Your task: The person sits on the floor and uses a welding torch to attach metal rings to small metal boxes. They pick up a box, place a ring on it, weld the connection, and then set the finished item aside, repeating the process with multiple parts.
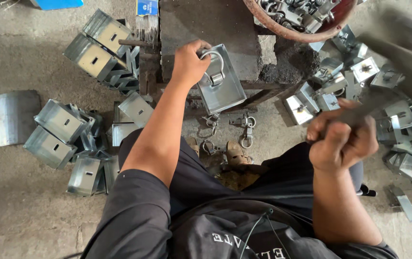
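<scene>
Gripping a flat metal plate (221, 84) by its left edge, the left hand (189, 61) holds it down on the dark stone block (201, 24) at the far centre. A curved metal loop (214, 64) with a small bracket sits on the plate's far end, just beside the fingers. The right hand (341, 141) is closed in a fist around the handle of a blurred tool (383, 76), raised at the right, well apart from the plate. Open metal boxes (78, 139) lie piled on the floor at the left. Finished plates with loops (398, 124) lie heaped at the right. A round bowl (283, 29) of small metal fittings stands at the far right of the block.
</scene>
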Demonstrator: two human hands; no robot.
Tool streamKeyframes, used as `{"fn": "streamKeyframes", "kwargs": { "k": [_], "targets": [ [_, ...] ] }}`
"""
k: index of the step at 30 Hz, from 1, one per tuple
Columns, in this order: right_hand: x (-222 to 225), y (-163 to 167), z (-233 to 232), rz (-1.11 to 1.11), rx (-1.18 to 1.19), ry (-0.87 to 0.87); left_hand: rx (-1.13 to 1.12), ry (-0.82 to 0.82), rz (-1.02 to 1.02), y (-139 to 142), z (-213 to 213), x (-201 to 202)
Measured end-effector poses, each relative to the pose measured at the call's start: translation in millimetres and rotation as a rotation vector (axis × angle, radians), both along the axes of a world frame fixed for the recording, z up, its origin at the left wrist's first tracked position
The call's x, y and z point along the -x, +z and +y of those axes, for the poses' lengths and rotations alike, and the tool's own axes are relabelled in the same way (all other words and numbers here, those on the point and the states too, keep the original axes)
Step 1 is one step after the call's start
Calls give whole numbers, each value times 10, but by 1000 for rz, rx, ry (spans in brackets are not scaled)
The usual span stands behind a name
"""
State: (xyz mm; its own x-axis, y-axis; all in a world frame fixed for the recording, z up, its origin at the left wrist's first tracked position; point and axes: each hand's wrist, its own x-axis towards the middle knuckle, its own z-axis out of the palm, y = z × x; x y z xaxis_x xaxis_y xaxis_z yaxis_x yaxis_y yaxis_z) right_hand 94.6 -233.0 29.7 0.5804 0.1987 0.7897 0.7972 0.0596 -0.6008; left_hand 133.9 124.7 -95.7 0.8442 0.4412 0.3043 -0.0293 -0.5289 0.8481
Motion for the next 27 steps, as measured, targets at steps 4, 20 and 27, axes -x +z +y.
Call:
{"fn": "streamKeyframes", "kwargs": {
  "k": [4, 20, 27],
  "targets": [
    [30, -570, 153, -96, 8, -96, -228, 187, -142, -69, 24, -51],
    [-654, -859, -98, 531, 821, -579, -454, 141, -241, 771, -288, 350],
    [-1218, -1490, -205, 528, 783, -561, -967, 30, -359, 772, -398, 624]
  ]
}}
